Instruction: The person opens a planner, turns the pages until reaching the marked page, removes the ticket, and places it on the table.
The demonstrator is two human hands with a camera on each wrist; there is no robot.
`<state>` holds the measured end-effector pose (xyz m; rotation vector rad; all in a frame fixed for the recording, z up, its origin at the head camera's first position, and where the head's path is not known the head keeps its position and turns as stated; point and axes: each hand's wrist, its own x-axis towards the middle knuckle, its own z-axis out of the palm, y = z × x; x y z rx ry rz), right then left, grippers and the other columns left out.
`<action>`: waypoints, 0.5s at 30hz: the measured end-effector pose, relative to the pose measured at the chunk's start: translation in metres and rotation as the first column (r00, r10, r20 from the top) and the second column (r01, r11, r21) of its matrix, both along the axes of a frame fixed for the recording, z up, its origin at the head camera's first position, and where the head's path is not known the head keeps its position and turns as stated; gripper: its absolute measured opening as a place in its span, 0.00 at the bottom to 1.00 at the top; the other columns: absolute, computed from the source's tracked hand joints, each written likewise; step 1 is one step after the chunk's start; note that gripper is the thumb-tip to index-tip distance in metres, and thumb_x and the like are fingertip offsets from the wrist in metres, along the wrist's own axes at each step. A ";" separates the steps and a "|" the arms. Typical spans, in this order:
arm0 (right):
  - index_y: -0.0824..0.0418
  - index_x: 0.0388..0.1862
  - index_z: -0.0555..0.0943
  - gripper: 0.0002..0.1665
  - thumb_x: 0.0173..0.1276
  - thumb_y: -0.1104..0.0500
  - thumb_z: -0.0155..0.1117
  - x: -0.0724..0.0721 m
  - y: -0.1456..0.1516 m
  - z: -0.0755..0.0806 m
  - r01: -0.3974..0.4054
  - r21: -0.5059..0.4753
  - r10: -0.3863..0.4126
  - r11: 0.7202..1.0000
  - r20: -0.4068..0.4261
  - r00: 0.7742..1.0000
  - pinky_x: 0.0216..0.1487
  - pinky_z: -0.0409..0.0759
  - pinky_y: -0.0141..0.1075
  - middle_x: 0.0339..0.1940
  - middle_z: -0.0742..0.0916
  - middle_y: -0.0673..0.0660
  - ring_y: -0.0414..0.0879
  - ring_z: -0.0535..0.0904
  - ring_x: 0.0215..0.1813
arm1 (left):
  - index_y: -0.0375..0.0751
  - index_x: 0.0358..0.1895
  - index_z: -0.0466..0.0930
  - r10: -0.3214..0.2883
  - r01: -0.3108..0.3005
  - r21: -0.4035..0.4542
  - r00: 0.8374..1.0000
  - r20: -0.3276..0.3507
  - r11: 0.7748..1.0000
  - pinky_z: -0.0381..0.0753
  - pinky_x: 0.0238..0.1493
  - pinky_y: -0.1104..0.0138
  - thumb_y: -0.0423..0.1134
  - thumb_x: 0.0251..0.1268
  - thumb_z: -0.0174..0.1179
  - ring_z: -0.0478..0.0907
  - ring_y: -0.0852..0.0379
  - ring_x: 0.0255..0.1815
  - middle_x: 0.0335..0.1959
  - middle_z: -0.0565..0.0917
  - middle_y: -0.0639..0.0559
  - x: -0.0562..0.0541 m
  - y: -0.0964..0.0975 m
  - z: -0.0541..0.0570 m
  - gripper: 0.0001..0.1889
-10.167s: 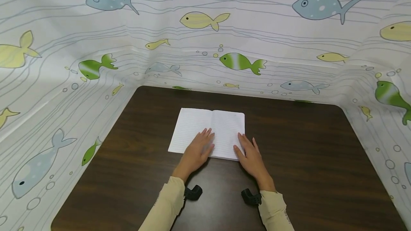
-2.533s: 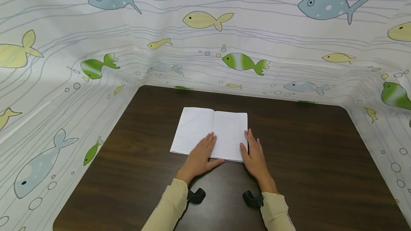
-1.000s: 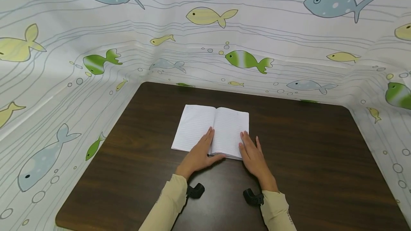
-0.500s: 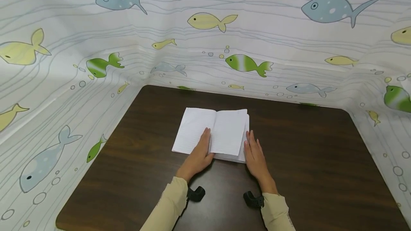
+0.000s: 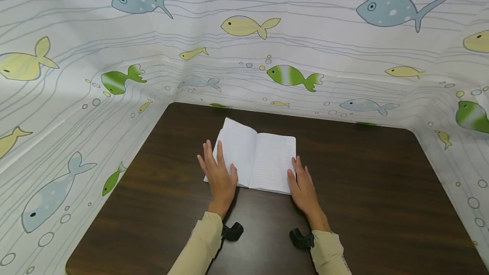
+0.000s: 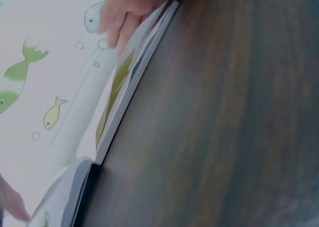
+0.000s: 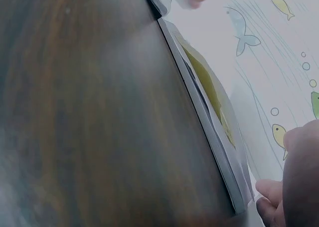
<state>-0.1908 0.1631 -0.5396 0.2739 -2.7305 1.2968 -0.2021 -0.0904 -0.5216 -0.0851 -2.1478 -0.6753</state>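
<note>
An open lined notebook (image 5: 273, 160) lies on the dark table. Its left-hand leaf (image 5: 237, 139) stands slightly raised, with the far outer corner jutting past the page below. Over the left page's near outer part is my left hand (image 5: 220, 179), fingers spread and straight. My right hand (image 5: 303, 186) rests along the right edge, fingers extended, thumb by the page's lower corner. The left wrist view shows the notebook's near edge (image 6: 139, 70) side-on, with loosely bulging leaves and my right hand (image 6: 134, 10) beyond. In the right wrist view, my right fingers (image 7: 269, 189) sit beside the pages.
The brown wood-grain table (image 5: 363, 190) extends around the notebook. A white fish-print curtain (image 5: 317, 46) encloses its back and sides. Black wrist devices (image 5: 234, 231) sit on the inner side of both beige sleeves (image 5: 198, 245).
A leaf lifted on the right side half a second ago now lies over to the left. My left hand has moved left from the centre fold and spread; my right hand stays at the edge.
</note>
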 end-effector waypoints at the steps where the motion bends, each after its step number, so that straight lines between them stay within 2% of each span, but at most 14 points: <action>1: 0.72 0.83 0.52 0.37 0.88 0.49 0.41 0.000 0.000 0.000 -0.001 0.001 0.001 1.000 0.002 1.000 0.82 0.41 0.58 0.83 0.59 0.68 0.60 0.53 0.84 | 0.37 0.79 0.62 0.015 -0.014 -0.021 1.000 0.015 1.000 0.45 0.77 0.31 0.19 0.47 0.73 0.51 0.34 0.82 0.81 0.55 0.32 0.000 -0.001 0.000 0.50; 3: 0.72 0.83 0.51 0.38 0.87 0.49 0.42 0.000 0.001 0.000 -0.003 0.002 0.003 1.000 0.006 1.000 0.83 0.40 0.57 0.83 0.59 0.67 0.59 0.53 0.84 | 0.38 0.75 0.69 0.002 0.000 -0.067 0.999 0.041 0.998 0.46 0.77 0.32 0.16 0.47 0.71 0.52 0.35 0.82 0.81 0.58 0.33 -0.001 -0.003 -0.002 0.46; 4: 0.72 0.83 0.51 0.38 0.87 0.49 0.42 0.001 0.001 0.001 -0.003 0.001 0.003 1.000 0.007 1.000 0.83 0.40 0.57 0.83 0.59 0.67 0.59 0.53 0.84 | 0.38 0.73 0.73 -0.029 0.034 -0.081 0.998 0.052 0.996 0.48 0.78 0.34 0.16 0.48 0.70 0.54 0.36 0.82 0.80 0.60 0.33 -0.001 -0.003 -0.002 0.43; 6: 0.72 0.83 0.50 0.39 0.87 0.49 0.43 0.001 0.001 0.001 -0.002 -0.005 0.002 1.000 0.008 1.000 0.83 0.40 0.57 0.83 0.60 0.66 0.59 0.53 0.84 | 0.36 0.68 0.78 -0.140 0.148 -0.095 0.987 0.084 0.984 0.52 0.79 0.39 0.17 0.53 0.69 0.58 0.39 0.81 0.78 0.66 0.36 -0.001 -0.003 -0.003 0.35; 7: 0.72 0.83 0.50 0.39 0.87 0.49 0.43 0.002 0.001 0.002 -0.002 -0.004 0.002 1.000 0.009 1.000 0.83 0.40 0.57 0.83 0.61 0.66 0.59 0.53 0.84 | 0.36 0.67 0.79 -0.212 0.223 -0.100 0.971 0.110 0.970 0.54 0.80 0.42 0.19 0.57 0.67 0.60 0.41 0.80 0.77 0.68 0.37 -0.002 -0.003 -0.004 0.31; 8: 0.72 0.83 0.50 0.39 0.87 0.49 0.43 0.002 0.001 0.002 -0.001 -0.004 0.001 1.000 0.007 1.000 0.83 0.40 0.57 0.82 0.61 0.66 0.59 0.53 0.84 | 0.35 0.66 0.80 -0.281 0.298 -0.105 0.948 0.148 0.949 0.56 0.79 0.44 0.22 0.61 0.66 0.62 0.42 0.80 0.76 0.70 0.38 -0.002 -0.002 -0.005 0.27; 9: 0.72 0.83 0.50 0.39 0.87 0.49 0.43 0.002 0.001 0.002 -0.001 -0.004 0.001 1.000 0.004 1.000 0.83 0.40 0.57 0.82 0.61 0.66 0.59 0.53 0.84 | 0.35 0.67 0.80 -0.344 0.370 -0.111 0.917 0.200 0.922 0.57 0.80 0.46 0.25 0.66 0.64 0.63 0.43 0.79 0.75 0.71 0.39 -0.002 -0.001 -0.006 0.24; 11: 0.72 0.83 0.51 0.38 0.87 0.49 0.43 0.002 0.000 0.003 0.002 -0.001 -0.002 1.000 -0.001 1.000 0.83 0.41 0.57 0.82 0.62 0.66 0.58 0.54 0.84 | 0.35 0.70 0.77 -0.424 0.482 -0.115 0.843 0.332 0.868 0.54 0.81 0.46 0.34 0.76 0.59 0.64 0.47 0.79 0.75 0.72 0.42 -0.001 0.002 -0.007 0.22; 13: 0.72 0.83 0.51 0.38 0.87 0.49 0.44 0.001 0.000 0.003 0.002 0.000 -0.002 1.000 -0.004 1.000 0.83 0.41 0.56 0.82 0.62 0.66 0.59 0.54 0.84 | 0.37 0.73 0.74 -0.427 0.544 -0.138 0.770 0.475 0.828 0.50 0.81 0.46 0.41 0.81 0.53 0.63 0.49 0.80 0.76 0.71 0.45 0.001 0.004 -0.010 0.23; 15: 0.72 0.83 0.52 0.39 0.87 0.49 0.44 0.001 0.000 0.003 0.003 -0.002 -0.003 1.000 -0.004 1.000 0.83 0.41 0.57 0.82 0.62 0.66 0.58 0.54 0.84 | 0.40 0.77 0.69 -0.386 0.575 -0.163 0.706 0.594 0.801 0.47 0.82 0.47 0.47 0.84 0.48 0.60 0.51 0.81 0.78 0.67 0.48 0.003 0.005 -0.012 0.26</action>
